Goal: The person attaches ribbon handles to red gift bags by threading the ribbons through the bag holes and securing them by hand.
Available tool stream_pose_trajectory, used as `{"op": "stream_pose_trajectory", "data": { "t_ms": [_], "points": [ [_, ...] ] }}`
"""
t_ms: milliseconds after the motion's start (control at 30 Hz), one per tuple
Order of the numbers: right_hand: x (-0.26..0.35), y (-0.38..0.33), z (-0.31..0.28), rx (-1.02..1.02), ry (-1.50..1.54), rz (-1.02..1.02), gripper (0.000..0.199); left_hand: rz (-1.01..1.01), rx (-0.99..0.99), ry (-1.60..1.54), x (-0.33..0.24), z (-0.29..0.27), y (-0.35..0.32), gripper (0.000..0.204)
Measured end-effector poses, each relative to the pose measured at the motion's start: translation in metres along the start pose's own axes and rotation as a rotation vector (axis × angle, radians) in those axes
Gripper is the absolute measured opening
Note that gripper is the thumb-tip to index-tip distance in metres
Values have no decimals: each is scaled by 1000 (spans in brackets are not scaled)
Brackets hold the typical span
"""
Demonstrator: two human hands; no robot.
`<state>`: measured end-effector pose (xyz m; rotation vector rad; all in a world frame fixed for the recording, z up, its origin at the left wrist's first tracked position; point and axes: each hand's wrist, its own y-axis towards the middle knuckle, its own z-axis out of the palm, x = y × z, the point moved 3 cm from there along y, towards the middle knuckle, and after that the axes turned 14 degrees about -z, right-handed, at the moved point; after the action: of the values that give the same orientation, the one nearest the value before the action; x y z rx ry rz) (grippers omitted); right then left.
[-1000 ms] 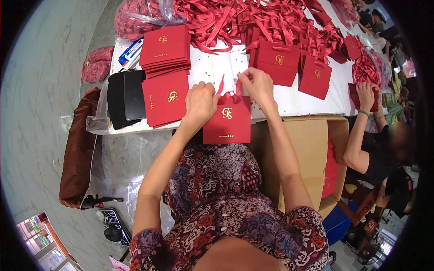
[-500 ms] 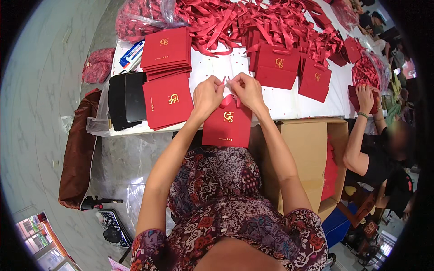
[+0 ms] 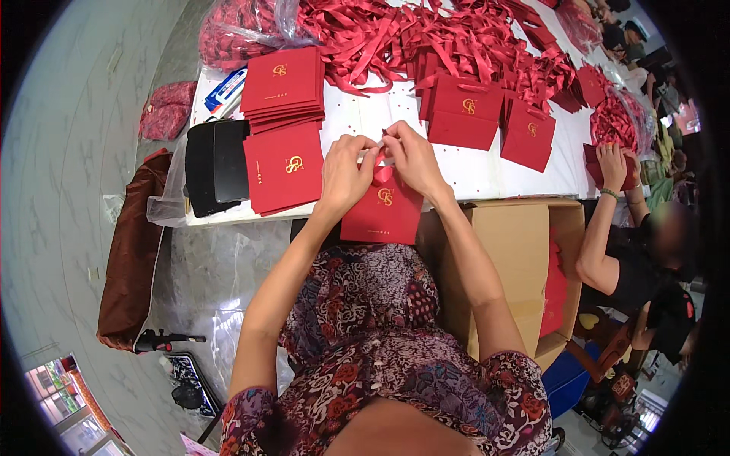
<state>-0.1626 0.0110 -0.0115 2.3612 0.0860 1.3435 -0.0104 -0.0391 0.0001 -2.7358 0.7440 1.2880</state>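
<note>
A red paper gift bag (image 3: 379, 216) with a gold emblem lies at the table's front edge, its lower part hanging over. A red ribbon (image 3: 382, 175) loops at its top between my hands. My left hand (image 3: 349, 170) pinches one ribbon end, thumb against forefinger. Close beside it, my right hand (image 3: 413, 158) pinches the ribbon's other end. The fingertips of both hands nearly meet above the bag. To the left are two stacks of flat red bags, a nearer stack (image 3: 285, 171) and a farther stack (image 3: 281, 83).
Black case (image 3: 217, 167) and blue-white box (image 3: 225, 93) lie at the left. Finished-looking bags (image 3: 465, 114) with ribbon handles and a heap of ribbons (image 3: 365, 42) fill the back. An open carton (image 3: 509, 266) stands right of my legs. Beyond it, another person's hand (image 3: 612, 163) holds a red bag.
My fingertips have come closer together, and the ribbon loop between them is drawn up. The bag stays at the table edge.
</note>
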Motion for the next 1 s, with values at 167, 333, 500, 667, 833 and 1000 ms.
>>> {"op": "stream_pose_trajectory", "data": {
  "t_ms": [167, 333, 500, 667, 833, 1000],
  "points": [
    [20, 1, -1, -87, -284, -147, 13, -93, 114, -23, 3, -5, -19, 25],
    [17, 12, -21, -202, -167, -61, 14, -132, -61, -311, -4, -19, -42, 38],
    [-10, 20, -32, -329, 3, 60, 18, -455, 157, -998, -9, -34, -59, 46],
    [-12, 28, -9, -336, 318, 137, 17, -468, 119, -936, -13, -19, -79, 34],
    [-9, 44, -8, -351, 356, 268, 18, -526, 46, -957, -15, -11, -99, 30],
    [-18, 62, 4, -300, 251, 236, 25, -491, -45, -905, -16, -18, -108, 34]
  ]
}}
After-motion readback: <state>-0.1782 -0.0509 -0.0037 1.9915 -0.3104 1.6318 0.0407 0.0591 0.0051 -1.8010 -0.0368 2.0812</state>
